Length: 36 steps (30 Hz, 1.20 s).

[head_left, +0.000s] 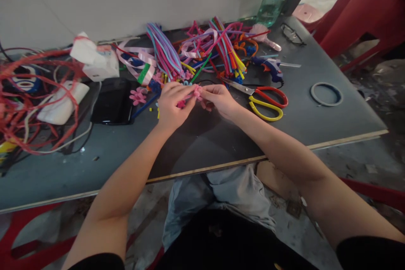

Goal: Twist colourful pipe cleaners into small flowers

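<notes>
Between my two hands is a small pink pipe-cleaner flower [198, 92], held above the table near the front of the craft pile. My left hand [174, 103] pinches it from the left, with the fingers curled over. From the right, my right hand [219, 99] grips it between thumb and forefinger. Another pink pipe-cleaner flower [138, 96] lies on the table left of my left hand. Bundles of coloured pipe cleaners [164, 52] lie just behind my hands. Scissors [264, 99] with red and yellow handles rest to the right of my right hand.
A black phone [112, 101], a white box [101, 63] and tangled red cord [47, 57] lie on the left. A glue gun [268, 65], glasses [292, 33], a tape ring [326, 94] and a green bottle [275, 0] are on the right. Red chairs [354, 12] stand around.
</notes>
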Tool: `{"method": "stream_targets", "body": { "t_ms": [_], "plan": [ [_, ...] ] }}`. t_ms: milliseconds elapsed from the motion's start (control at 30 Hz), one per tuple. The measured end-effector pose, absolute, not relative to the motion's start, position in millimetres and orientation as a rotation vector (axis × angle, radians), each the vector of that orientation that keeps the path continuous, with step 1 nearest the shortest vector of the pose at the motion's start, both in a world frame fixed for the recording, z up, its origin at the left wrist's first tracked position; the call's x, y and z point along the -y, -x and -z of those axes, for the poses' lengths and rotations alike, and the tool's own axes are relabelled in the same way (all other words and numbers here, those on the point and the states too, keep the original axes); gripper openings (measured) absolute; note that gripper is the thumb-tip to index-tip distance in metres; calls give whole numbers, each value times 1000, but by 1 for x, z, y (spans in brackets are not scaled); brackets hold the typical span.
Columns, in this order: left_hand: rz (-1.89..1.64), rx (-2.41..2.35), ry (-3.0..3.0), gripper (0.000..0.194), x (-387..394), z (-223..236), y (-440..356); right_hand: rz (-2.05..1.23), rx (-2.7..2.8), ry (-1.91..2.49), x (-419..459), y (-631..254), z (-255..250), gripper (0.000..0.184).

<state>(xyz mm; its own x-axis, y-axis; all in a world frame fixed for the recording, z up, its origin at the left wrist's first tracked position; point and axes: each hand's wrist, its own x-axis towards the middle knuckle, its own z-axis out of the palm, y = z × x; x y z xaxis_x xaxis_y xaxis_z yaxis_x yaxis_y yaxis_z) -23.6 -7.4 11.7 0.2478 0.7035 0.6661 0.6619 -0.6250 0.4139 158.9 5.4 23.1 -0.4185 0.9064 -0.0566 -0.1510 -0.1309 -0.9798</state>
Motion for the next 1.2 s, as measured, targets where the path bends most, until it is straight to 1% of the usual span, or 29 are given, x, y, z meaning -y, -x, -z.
{"method": "stream_targets", "body": {
  "t_ms": [167, 300, 433, 600, 733, 833, 933, 1067, 1133, 1200],
  "plan": [
    [-1391, -1332, -2451, 23, 5, -10, 27, -1506, 1440, 948, -6, -159, -21, 59],
    [-1438, -1364, -2449, 25, 6, -10, 25, -1428, 1387, 935, -3, -158, -23, 56],
    [-1464, -1357, -2521, 25, 3, -5, 28, -1465, 1366, 953, -2, -158, -25, 54],
    [-1419, -1312, -2617, 21, -3, 4, 30, -1633, 1240, 1035, -4, -158, -23, 50],
    [-1428, -1388, -2512, 18, -3, 6, 25, -1598, 1230, 1018, -6, -159, -19, 51],
    [-1430, -1471, -2309, 17, -3, 7, 24, -1562, 1265, 991, -7, -158, -16, 49],
    [-1411, -1496, -2149, 25, -5, 8, 26, -1525, 1269, 1011, -7, -156, -14, 45],
    [-1428, -1326, -2098, 40, -6, 4, 27, -1468, 1236, 969, -8, -154, -11, 49],
    [-1437, -1231, -2055, 45, -5, 1, 27, -1488, 1220, 922, -8, -153, -10, 51],
    [-1421, -1137, -1991, 45, -5, -1, 28, -1578, 1216, 862, -8, -154, -10, 54]
  ]
}}
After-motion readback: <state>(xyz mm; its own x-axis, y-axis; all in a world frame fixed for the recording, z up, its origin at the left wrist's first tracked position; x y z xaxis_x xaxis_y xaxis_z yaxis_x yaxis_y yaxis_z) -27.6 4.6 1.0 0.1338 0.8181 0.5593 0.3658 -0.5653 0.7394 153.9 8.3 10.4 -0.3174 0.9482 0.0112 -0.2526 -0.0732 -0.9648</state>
